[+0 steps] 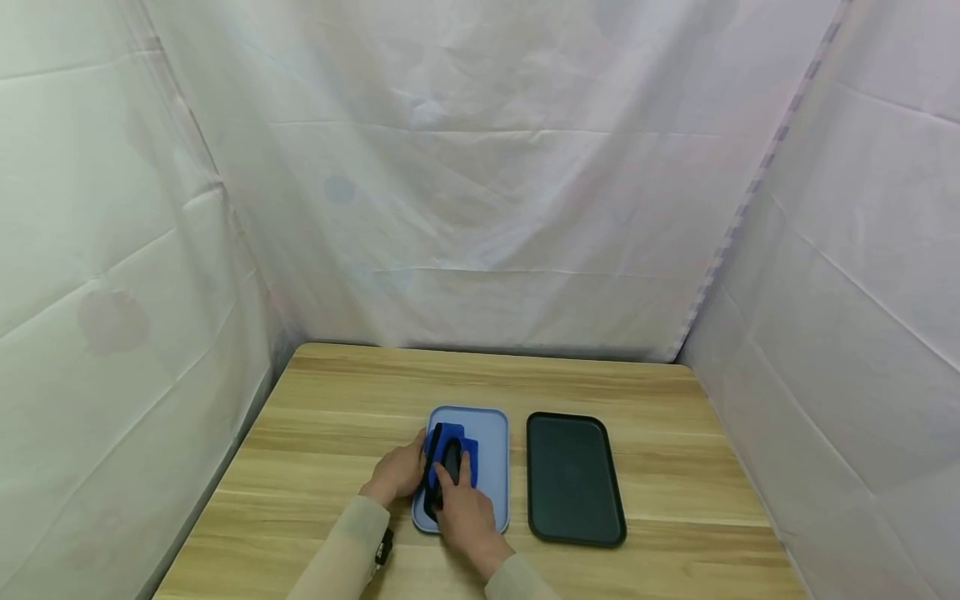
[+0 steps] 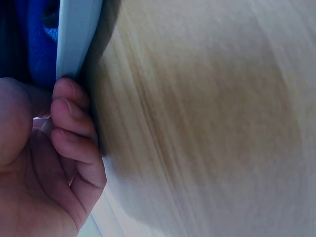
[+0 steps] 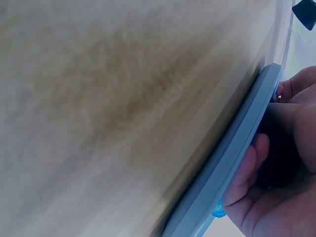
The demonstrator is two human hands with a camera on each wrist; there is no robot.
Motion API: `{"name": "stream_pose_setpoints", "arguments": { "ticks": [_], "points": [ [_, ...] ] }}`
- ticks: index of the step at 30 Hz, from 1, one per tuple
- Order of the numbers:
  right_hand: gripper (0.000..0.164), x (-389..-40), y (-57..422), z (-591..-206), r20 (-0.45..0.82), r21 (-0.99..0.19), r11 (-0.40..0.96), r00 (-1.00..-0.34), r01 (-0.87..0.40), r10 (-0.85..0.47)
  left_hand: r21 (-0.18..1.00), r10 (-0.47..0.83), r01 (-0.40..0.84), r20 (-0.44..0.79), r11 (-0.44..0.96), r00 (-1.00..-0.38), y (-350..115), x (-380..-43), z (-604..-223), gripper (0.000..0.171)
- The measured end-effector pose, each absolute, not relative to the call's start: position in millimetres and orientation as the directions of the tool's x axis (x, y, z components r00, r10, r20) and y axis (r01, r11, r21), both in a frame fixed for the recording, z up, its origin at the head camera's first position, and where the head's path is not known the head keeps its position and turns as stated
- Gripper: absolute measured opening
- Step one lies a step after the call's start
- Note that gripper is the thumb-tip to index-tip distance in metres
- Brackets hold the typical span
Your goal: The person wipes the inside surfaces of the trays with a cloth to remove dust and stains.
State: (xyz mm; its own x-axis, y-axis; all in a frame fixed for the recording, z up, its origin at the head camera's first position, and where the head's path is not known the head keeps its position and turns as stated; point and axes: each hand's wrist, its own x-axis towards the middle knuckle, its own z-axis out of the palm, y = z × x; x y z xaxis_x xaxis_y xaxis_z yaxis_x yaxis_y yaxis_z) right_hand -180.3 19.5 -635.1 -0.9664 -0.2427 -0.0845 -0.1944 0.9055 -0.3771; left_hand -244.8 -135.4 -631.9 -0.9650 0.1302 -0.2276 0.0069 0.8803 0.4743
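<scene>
A light blue tray (image 1: 492,467) lies on the wooden table, with a blue-and-black item (image 1: 452,458) on its left half. That item looks like soft blue fabric with a dark oval part and a black strip; its exact kind cannot be made out. My left hand (image 1: 401,472) is at the tray's left rim, its curled fingers against the outer wall in the left wrist view and its thumb on the inner side. From the front, my right hand (image 1: 467,510) holds the dark part, two digits stretched along it. Its other fingers curl inward in the right wrist view.
A dark green tray (image 1: 573,479) lies right of the blue one, a narrow gap between them. The wooden table (image 1: 322,417) is bordered by white cloth sheets (image 1: 480,208) at the back and both sides. A black band (image 1: 384,547) is on the left wrist.
</scene>
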Motion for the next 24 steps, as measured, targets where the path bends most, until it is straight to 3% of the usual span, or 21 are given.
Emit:
{"name": "stream_pose_setpoints", "arguments": {
  "ticks": [24],
  "points": [
    [0.070, -174, 36, -637, -0.062, -0.369, 0.912, -0.975, -0.177, -0.214, 0.464, 0.155, 0.051, -0.189, 0.884, -0.970, -137, -249, -642, 0.057]
  ]
}}
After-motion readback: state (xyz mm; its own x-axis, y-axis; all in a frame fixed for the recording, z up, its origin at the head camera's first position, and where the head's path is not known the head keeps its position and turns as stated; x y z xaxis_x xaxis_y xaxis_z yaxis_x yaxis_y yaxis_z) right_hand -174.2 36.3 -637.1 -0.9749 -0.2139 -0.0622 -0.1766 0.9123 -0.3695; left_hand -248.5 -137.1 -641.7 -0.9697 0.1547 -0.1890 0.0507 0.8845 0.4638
